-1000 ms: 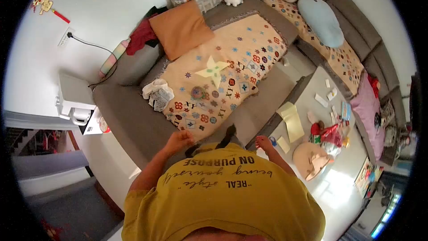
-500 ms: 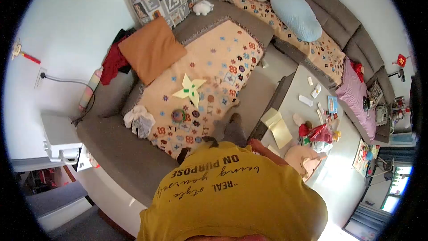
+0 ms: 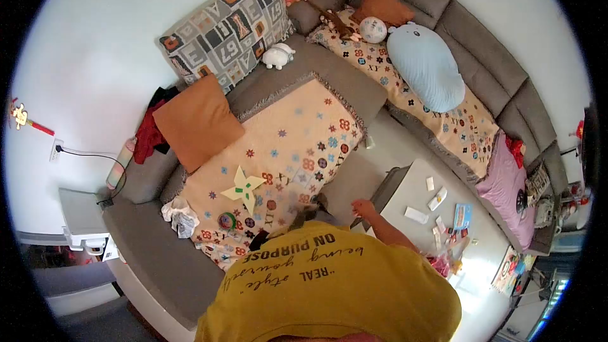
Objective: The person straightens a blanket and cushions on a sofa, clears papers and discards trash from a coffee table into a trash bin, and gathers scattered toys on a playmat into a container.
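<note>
My right hand (image 3: 363, 209) is beside the near corner of the low table (image 3: 396, 199), fingers loosely apart and nothing visible in it. My left hand is out of view. A pale yellow four-pointed paper shape with green marks (image 3: 243, 189) lies on the patterned blanket (image 3: 297, 133) that covers the sofa. Close to it on the blanket sits a small round green and red item (image 3: 227, 220). Crumpled white and grey cloth (image 3: 181, 218) rests at the blanket's left edge.
An orange cushion (image 3: 197, 123), a lettered cushion (image 3: 231, 31) and a white plush (image 3: 278, 56) are on the sofa. A blue plush (image 3: 425, 66) lies farther right. The table holds a blue packet (image 3: 462, 216), a white bottle (image 3: 437, 199) and small items.
The view has shifted, and my left hand has gone out of sight. My right hand now shows farther forward by the table corner. My body now hides the yellow paper on the table.
</note>
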A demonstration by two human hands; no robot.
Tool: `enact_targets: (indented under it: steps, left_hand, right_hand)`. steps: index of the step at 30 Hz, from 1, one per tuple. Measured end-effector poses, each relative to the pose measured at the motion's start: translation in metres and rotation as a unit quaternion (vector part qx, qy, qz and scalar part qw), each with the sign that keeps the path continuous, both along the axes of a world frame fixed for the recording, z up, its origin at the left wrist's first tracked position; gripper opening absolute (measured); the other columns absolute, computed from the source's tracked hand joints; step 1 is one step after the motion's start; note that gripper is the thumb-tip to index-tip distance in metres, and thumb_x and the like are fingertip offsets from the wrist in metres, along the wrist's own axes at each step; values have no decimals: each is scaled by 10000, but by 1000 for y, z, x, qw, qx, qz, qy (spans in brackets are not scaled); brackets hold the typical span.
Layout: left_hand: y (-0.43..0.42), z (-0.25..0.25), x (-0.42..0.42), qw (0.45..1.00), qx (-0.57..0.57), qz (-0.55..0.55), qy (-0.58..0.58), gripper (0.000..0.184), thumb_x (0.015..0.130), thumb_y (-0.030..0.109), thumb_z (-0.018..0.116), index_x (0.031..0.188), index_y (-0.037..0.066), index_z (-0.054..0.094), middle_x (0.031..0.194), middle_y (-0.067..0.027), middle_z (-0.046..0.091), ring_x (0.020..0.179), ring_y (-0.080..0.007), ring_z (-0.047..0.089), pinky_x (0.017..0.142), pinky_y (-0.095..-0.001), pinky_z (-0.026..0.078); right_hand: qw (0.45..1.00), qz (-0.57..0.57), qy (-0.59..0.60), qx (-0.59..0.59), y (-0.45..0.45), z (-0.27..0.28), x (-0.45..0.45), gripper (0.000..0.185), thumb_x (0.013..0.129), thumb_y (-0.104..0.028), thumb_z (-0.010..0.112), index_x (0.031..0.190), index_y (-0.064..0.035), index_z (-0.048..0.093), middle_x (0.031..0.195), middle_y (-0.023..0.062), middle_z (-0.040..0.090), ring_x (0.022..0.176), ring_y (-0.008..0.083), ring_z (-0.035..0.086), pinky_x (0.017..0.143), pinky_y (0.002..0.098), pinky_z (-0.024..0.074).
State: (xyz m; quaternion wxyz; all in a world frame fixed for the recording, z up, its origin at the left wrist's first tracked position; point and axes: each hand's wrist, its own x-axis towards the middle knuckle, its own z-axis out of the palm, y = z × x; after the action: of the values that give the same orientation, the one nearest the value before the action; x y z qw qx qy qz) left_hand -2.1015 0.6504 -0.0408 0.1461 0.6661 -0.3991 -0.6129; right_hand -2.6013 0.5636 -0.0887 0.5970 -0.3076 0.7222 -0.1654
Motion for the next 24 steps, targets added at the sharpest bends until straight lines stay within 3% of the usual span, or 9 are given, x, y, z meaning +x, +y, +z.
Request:
enact_targets:
  steps: [6,8,11,12,13,15,21,23,24]
  left_hand:
    - [-33,0,-35,1000,-6,-23,-5,175,895,175,520,914,1,534,732,-74,540,620,-158,499,610,-302,440]
    - [-48,-5,-36,1000,-12,-26,3,178,894,178,521,916,1,532,732,-74,539,622,-158,500,613,-302,441]
    - [-85,-12,-43,999,-23,-24,26,184,893,184,523,920,2,530,731,-72,537,624,-158,500,617,-302,443]
    - [-102,-11,-48,999,-28,-19,35,185,893,185,524,921,2,529,731,-72,536,625,-158,500,619,-302,443]
    - [-121,-9,-55,998,-37,-14,43,187,892,187,525,922,2,528,731,-71,535,626,-158,500,620,-302,444]
    - [-161,-6,-75,997,-68,0,31,191,892,191,526,925,3,526,731,-70,534,628,-158,500,623,-302,445]
    - [-265,-49,-146,987,-137,62,63,200,889,196,499,912,3,550,788,-73,573,663,-171,540,602,-343,441]
    - [-290,-67,-167,996,-83,22,10,218,880,212,481,910,13,562,853,-127,595,733,-231,571,672,-380,459]
    - [-297,-95,-171,981,-139,-102,-94,219,857,222,491,917,24,563,888,-162,587,811,-279,561,749,-408,445]
  right_hand:
    - [969,97,19,-227,15,-108,-99,153,830,-199,550,890,-60,576,666,59,579,522,177,549,444,305,444]
    - [957,-219,-185,-55,17,-99,-92,136,824,-235,550,829,-102,576,593,28,556,402,183,495,348,293,394]
    - [990,-134,-51,2,21,-49,-75,140,816,-247,555,836,-111,579,657,24,578,523,189,546,437,308,434]
    - [994,103,24,9,24,-69,-87,176,822,-264,553,888,-105,585,762,37,587,656,190,555,534,332,446]
    - [941,322,102,-26,29,-99,-103,219,827,-282,550,941,-99,591,868,49,596,789,190,565,631,355,459]
    - [787,566,232,-86,22,-128,-120,271,823,-303,567,1005,-104,596,975,58,586,898,190,544,713,376,449]
    - [847,486,213,42,-119,-65,-187,306,820,-316,518,1047,-123,588,1076,77,570,987,223,532,814,440,411]
    - [821,511,240,87,-194,-17,-200,319,819,-320,501,1061,-129,585,1109,84,564,1017,234,528,848,461,399]
    - [801,529,251,124,-237,14,-202,326,818,-322,493,1068,-133,584,1126,87,562,1032,239,526,865,472,393]
